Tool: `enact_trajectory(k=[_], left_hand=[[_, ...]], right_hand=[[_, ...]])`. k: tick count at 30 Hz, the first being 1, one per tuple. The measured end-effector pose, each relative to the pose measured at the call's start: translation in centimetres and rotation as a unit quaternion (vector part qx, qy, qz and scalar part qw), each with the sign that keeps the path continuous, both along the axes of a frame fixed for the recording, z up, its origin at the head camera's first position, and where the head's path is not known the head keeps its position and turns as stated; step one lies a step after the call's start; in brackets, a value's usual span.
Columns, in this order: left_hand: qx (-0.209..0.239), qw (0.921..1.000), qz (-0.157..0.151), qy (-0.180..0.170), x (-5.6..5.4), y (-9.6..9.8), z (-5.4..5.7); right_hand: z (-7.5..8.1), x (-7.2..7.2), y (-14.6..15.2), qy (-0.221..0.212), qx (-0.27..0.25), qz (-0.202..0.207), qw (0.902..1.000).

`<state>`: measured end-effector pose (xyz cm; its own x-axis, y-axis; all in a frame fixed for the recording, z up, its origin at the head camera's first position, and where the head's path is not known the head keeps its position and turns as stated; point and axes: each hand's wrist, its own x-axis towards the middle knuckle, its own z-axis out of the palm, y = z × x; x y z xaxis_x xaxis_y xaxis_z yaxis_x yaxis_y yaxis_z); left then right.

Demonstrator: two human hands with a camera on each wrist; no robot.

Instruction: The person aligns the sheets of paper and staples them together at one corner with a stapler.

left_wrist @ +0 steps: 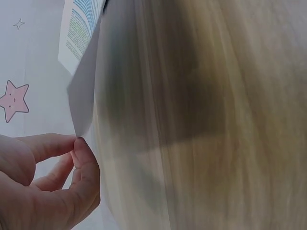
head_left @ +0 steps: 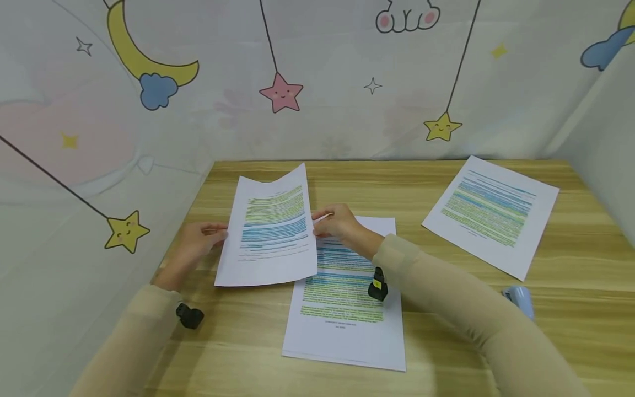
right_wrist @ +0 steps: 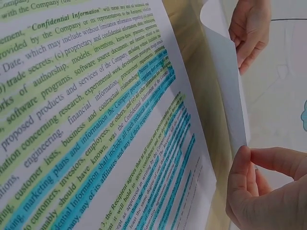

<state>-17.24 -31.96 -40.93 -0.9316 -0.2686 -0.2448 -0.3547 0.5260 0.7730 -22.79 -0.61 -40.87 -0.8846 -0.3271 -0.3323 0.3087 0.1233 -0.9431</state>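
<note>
Left of centre in the head view, a printed sheet [head_left: 273, 262] is raised above the wooden table [head_left: 585, 342], the left hand [head_left: 194, 246] pinching its left edge and the right hand [head_left: 341, 227] its right. Lifting seems done, setting down not yet; other paper [head_left: 342, 344] lies at lower centre, a separate page [head_left: 488, 215] at upper right. The held sheet is white, its top edge bowed, its text highlighted yellow-green and blue.

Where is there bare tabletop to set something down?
The wood tabletop is bare behind the right hand, between the held page and far-right page, and in front, between the left sleeve and lower page. It is crowded where the held page, between the right hand and left hand, partly hides the lower page.
</note>
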Motion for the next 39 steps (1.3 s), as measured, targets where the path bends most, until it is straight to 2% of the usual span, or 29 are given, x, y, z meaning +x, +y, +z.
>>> enact_trajectory(k=[7, 14, 24, 32, 39], left_hand=[[0.026, 0.9991, -0.030, -0.014, 0.5, 0.8, 0.4], [0.065, 0.9970, -0.042, 0.005, 0.9, 1.9, 0.6], [0.082, 0.9941, -0.071, 0.009, 1.2, 3.1, 1.1], [0.100, 0.9896, -0.101, 0.025, 1.4, 4.0, 0.8], [0.099, 0.9890, -0.104, 0.035, 1.5, 5.0, 1.1]], right_hand=[[0.1, 0.4, 1.4, 0.004, 0.002, 0.001, 1.0000], [-0.1, 1.1, 2.9, 0.001, -0.003, 0.000, 1.0000], [0.7, 2.0, 4.9, -0.003, -0.002, 0.002, 1.0000], [0.7, 2.9, 6.4, -0.001, -0.008, 0.000, 1.0000], [0.8, 3.4, 7.9, 0.010, 0.007, 0.003, 0.9999]])
